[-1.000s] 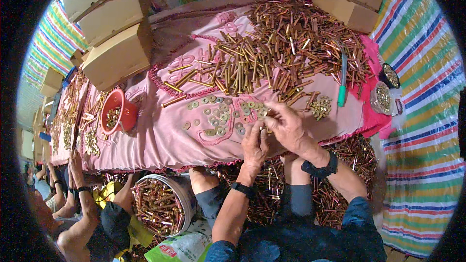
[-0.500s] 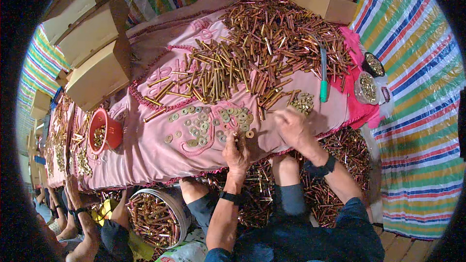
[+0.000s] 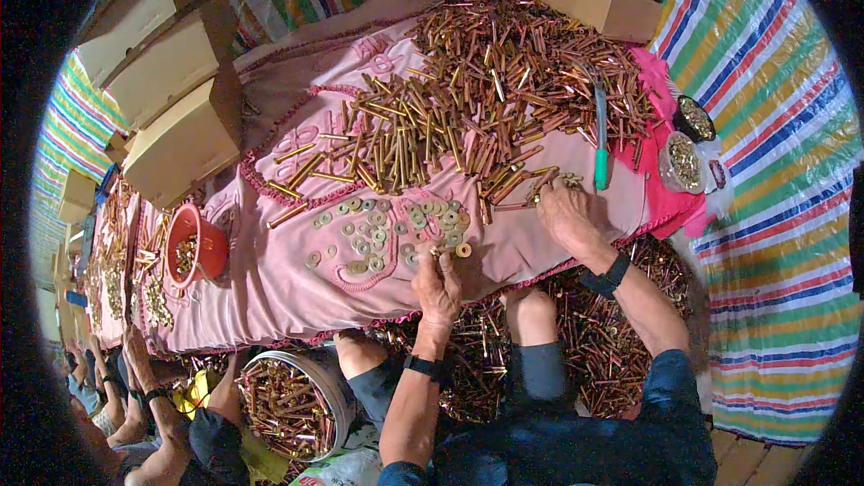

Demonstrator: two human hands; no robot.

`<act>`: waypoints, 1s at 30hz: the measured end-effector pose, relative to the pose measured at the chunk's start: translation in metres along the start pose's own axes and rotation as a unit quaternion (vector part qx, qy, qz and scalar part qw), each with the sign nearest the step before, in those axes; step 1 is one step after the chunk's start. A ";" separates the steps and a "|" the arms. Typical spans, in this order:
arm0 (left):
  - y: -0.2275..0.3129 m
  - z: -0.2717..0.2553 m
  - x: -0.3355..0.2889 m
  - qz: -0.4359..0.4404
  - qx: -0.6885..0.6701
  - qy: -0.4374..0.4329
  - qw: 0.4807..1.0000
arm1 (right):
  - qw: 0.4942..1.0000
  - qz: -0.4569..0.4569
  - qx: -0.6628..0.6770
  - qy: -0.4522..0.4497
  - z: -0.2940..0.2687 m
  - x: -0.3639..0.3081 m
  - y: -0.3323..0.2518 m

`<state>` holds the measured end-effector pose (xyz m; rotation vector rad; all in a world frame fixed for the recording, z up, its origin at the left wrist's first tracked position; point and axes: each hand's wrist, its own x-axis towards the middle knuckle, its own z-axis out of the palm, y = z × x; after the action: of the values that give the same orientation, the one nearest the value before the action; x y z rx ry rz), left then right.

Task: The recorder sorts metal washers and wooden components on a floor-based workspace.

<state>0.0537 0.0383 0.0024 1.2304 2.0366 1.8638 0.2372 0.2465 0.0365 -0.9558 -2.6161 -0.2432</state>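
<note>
My left hand is closed in a pinch at the near edge of the scattered flat washers. A small pale metal piece shows at its fingertips, too small to name. My right hand reaches to the small pile of nuts, its fingers curled down and partly covering the pile. A thin metal rod lies by its thumb side; whether the fingers grip it is hidden. Beyond both hands spreads a large heap of long brassy bolts on the pink cloth.
A green-handled knife lies right of the nuts. Clear and black tubs of small parts stand at the right edge. A red basket and cardboard boxes are at left. A bucket of bolts stands below, near another person's arms.
My right hand has moved slightly right and its fingers have come down onto the nut pile. My left hand stays by the washers, its fingertips slightly shifted.
</note>
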 end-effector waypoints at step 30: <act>-0.023 -0.002 -0.004 0.063 0.013 -0.030 0.997 | 0.901 -0.046 0.431 -0.014 -0.084 0.026 -0.159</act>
<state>0.0439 0.0364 -0.0189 1.4361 2.0023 1.8327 0.1366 0.1182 0.1172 -0.5042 -2.3699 0.8479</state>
